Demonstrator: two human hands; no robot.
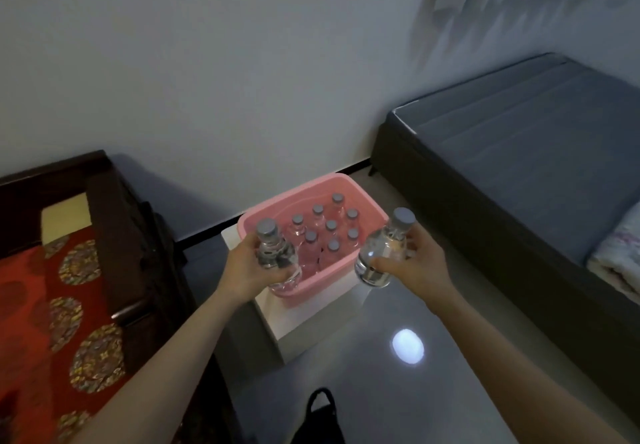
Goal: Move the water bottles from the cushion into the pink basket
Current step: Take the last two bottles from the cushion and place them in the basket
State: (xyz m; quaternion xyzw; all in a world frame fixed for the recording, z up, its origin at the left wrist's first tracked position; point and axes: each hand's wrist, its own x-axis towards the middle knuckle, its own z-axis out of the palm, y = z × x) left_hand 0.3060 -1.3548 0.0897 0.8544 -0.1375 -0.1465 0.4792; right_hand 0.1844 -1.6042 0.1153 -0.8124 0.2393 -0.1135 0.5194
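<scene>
The pink basket [360, 197] stands on a white block against the wall, with several clear grey-capped water bottles [330, 232] upright inside. My left hand [242, 270] grips a water bottle [277, 253] over the basket's near left corner. My right hand [412, 263] grips another water bottle [384, 249], tilted, just outside the basket's right rim. The red patterned cushion [59, 305] lies on the dark wooden seat at the left; no bottles show on its visible part.
The white block [304, 319] under the basket sits on a glossy grey floor. A dark bed with a grey mattress [526, 152] fills the right side. A black bag [318, 416] lies at the bottom centre. The wooden seat's armrest [114, 235] borders the left.
</scene>
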